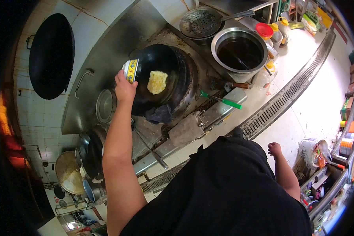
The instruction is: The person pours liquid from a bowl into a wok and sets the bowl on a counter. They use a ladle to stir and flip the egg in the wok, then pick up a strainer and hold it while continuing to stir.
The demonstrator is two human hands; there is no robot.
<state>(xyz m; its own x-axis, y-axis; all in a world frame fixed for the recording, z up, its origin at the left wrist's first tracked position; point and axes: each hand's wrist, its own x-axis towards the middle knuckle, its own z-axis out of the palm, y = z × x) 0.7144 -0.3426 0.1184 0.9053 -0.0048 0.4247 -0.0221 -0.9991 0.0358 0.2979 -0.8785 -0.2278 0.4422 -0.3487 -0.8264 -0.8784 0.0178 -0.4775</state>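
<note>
My left hand grips a small bowl with a yellow and blue patterned band, tilted over the left edge of a black wok. A yellow-white piece of food lies inside the wok. On the wok's near rim rests a dark folded cloth. Down at the right of my body, my right hand hangs away from the stove with its fingers curled in and nothing visible in them.
A steel pot of dark liquid and a perforated strainer stand beyond the wok. A green-handled tool, a grey cloth and a ladle lie along the stove's front. Bottles stand farther right.
</note>
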